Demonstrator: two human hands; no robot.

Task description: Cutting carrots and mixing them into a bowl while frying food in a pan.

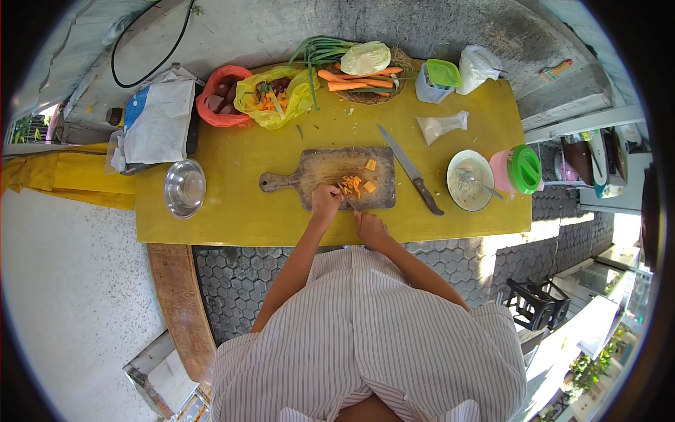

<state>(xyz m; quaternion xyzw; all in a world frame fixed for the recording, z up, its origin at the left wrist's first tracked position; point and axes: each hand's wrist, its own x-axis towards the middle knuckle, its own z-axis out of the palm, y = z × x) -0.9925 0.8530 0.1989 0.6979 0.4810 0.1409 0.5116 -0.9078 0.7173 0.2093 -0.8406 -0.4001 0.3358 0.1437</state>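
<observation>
A wooden cutting board (321, 166) with a handle lies on the yellow table. On it are a small heap of carrot strips (352, 184) and two carrot chunks, one (370, 165) near the top right and one (369, 186) beside the strips. My left hand (326, 201) rests at the board's lower edge, its bent fingertips against the left side of the strips; what they pinch is too small to tell. My right hand (372, 229) grips a small knife (352, 205), whose blade points up-left toward my left fingers. Its handle is hidden in my fist.
Right of the board lie a large knife (403, 155), an enamel bowl (452, 196) with a spoon and a pink jug (501, 169). A steel bowl (184, 189) stands left. Behind are a red bag (206, 113), a yellow bag (306, 89) and a vegetable basket (372, 98).
</observation>
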